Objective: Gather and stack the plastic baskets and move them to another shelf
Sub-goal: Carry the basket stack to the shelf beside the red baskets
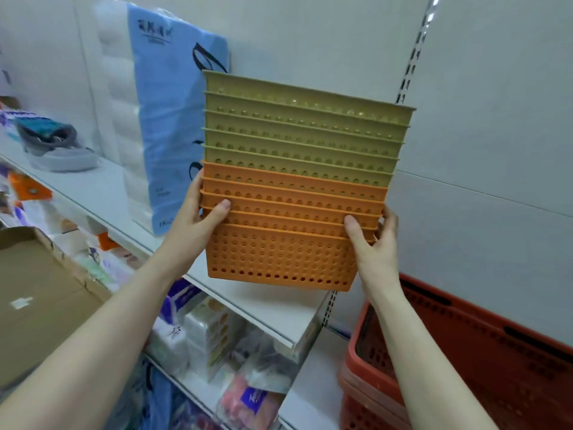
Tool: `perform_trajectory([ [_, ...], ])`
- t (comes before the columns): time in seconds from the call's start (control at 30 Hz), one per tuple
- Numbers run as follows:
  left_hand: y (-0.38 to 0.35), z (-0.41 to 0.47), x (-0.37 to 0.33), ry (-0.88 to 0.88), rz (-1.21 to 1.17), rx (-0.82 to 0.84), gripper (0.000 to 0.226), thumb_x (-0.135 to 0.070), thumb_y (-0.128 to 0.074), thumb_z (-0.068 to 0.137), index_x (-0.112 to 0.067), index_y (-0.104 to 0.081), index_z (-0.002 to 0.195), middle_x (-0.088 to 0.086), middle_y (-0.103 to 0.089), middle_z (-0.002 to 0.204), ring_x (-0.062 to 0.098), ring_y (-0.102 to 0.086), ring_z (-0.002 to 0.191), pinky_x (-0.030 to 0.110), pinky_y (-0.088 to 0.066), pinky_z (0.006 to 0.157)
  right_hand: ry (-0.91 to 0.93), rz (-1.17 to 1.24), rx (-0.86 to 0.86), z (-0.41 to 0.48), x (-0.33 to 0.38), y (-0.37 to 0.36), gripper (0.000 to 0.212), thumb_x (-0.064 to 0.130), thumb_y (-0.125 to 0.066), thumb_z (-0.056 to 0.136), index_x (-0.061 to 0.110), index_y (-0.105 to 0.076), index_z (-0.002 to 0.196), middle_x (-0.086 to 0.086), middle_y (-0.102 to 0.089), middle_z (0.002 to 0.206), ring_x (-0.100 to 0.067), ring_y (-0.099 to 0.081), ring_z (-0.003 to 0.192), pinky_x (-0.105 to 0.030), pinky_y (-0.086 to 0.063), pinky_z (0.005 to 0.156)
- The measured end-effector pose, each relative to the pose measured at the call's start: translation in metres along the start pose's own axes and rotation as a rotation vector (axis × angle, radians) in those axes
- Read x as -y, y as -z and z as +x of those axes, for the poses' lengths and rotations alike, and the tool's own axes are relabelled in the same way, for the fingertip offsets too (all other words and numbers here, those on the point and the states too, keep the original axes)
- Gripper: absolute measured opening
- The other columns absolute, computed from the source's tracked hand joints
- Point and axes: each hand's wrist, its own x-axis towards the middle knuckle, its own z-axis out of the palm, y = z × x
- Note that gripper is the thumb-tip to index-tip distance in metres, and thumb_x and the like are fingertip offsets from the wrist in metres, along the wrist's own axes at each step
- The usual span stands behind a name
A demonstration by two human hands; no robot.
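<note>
A nested stack of perforated plastic baskets (288, 193) fills the middle of the view, several olive-green ones on top of several orange ones. The stack is tilted a little and held in the air over the white shelf (248, 301). My left hand (198, 220) grips the stack's left side at the orange rims, thumb on the front. My right hand (373, 243) clasps the right side at the same height, thumb across the rims.
A blue pack of paper rolls (161, 119) stands on the shelf just left of the stack. A grey shoe (52, 145) lies further left. Stacked red shopping baskets (459, 361) sit low right. A cardboard box (37, 293) is at lower left, packaged goods on shelves below.
</note>
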Motion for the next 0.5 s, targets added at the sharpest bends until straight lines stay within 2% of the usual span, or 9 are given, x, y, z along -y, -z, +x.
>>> perform_trajectory([
  [0.07, 0.002, 0.006, 0.018, 0.017, 0.001, 0.029, 0.06, -0.017, -0.054, 0.097, -0.029, -0.029, 0.15, -0.015, -0.059, 0.126, -0.015, -0.058, 0.102, 0.003, -0.045, 0.078, -0.035, -0.045, -0.027, -0.001, -0.015, -0.007, 0.076, 0.057, -0.071, 0.078, 0.037, -0.034, 0.141, 0.002, -0.052, 0.141, -0.016, -0.052, 0.13, -0.051, -0.044, 0.109],
  [0.17, 0.008, 0.013, 0.045, 0.046, -0.005, 0.084, 0.059, -0.013, -0.053, 0.096, -0.026, -0.031, 0.149, -0.015, -0.06, 0.124, -0.014, -0.059, 0.102, 0.004, -0.046, 0.079, -0.087, -0.095, -0.043, -0.004, -0.029, -0.016, 0.067, 0.045, -0.073, 0.084, 0.035, -0.034, 0.138, 0.004, -0.053, 0.138, -0.014, -0.055, 0.126, -0.049, -0.045, 0.108],
  [0.27, 0.013, 0.021, 0.068, 0.07, -0.006, 0.145, 0.057, -0.013, -0.054, 0.095, -0.025, -0.034, 0.147, -0.017, -0.064, 0.118, -0.011, -0.06, 0.1, 0.006, -0.046, 0.078, -0.116, -0.13, -0.067, -0.009, -0.035, -0.023, 0.062, 0.036, -0.074, 0.086, 0.032, -0.036, 0.135, 0.008, -0.056, 0.131, -0.005, -0.057, 0.119, -0.044, -0.047, 0.106],
  [0.37, 0.019, 0.031, 0.084, 0.068, -0.018, 0.209, 0.055, -0.014, -0.056, 0.094, -0.027, -0.037, 0.144, -0.022, -0.066, 0.113, -0.008, -0.061, 0.102, 0.007, -0.047, 0.079, -0.149, -0.157, -0.139, -0.017, -0.043, -0.032, 0.066, 0.037, -0.076, 0.084, 0.028, -0.038, 0.136, 0.003, -0.058, 0.133, -0.011, -0.059, 0.12, -0.047, -0.048, 0.106],
  [0.43, 0.024, 0.04, 0.091, 0.069, -0.029, 0.254, 0.055, -0.017, -0.057, 0.094, -0.029, -0.038, 0.143, -0.019, -0.066, 0.117, -0.004, -0.061, 0.106, 0.01, -0.049, 0.081, -0.177, -0.162, -0.18, -0.027, -0.046, -0.039, 0.064, 0.035, -0.077, 0.083, 0.029, -0.038, 0.133, 0.001, -0.058, 0.134, -0.013, -0.059, 0.121, -0.048, -0.048, 0.105],
  [0.5, 0.029, 0.048, 0.098, 0.069, 0.007, 0.301, 0.054, -0.028, -0.061, 0.091, -0.033, -0.04, 0.141, -0.018, -0.066, 0.117, -0.001, -0.062, 0.108, 0.02, -0.05, 0.088, -0.175, -0.182, -0.215, -0.037, -0.045, -0.047, 0.061, 0.03, -0.077, 0.084, 0.029, -0.039, 0.131, 0.001, -0.058, 0.133, -0.013, -0.059, 0.121, -0.047, -0.047, 0.106],
])
